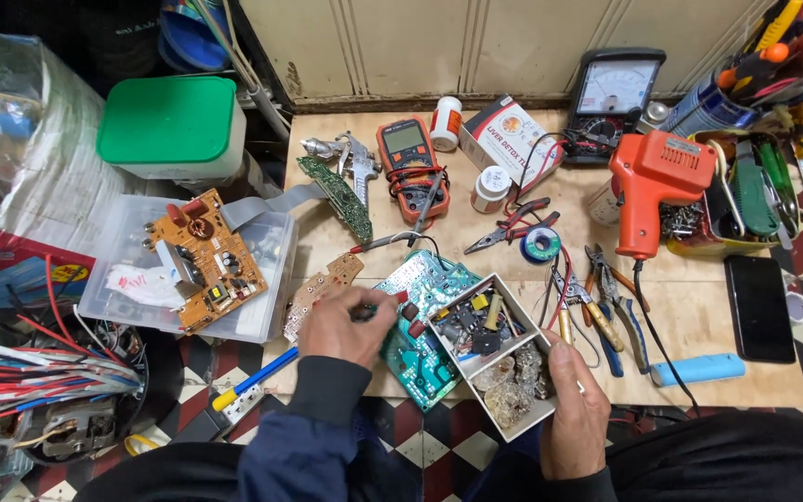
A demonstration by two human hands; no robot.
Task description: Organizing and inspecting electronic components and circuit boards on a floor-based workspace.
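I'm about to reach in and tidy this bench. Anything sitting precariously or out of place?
Yes. The small divided parts box is tilted and juts past the table's front edge, steadied only by the right hand. The green circuit board under the left hand also overhangs that edge.

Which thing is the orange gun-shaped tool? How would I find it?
Look at the wooden workbench, toward its right end. Left of the tray of screwdrivers, the orange gun-shaped tool lies with its handle toward the person. It is the only big bright orange thing among grey pliers.

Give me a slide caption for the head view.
Left hand on green circuit board; right hand holds parts box.
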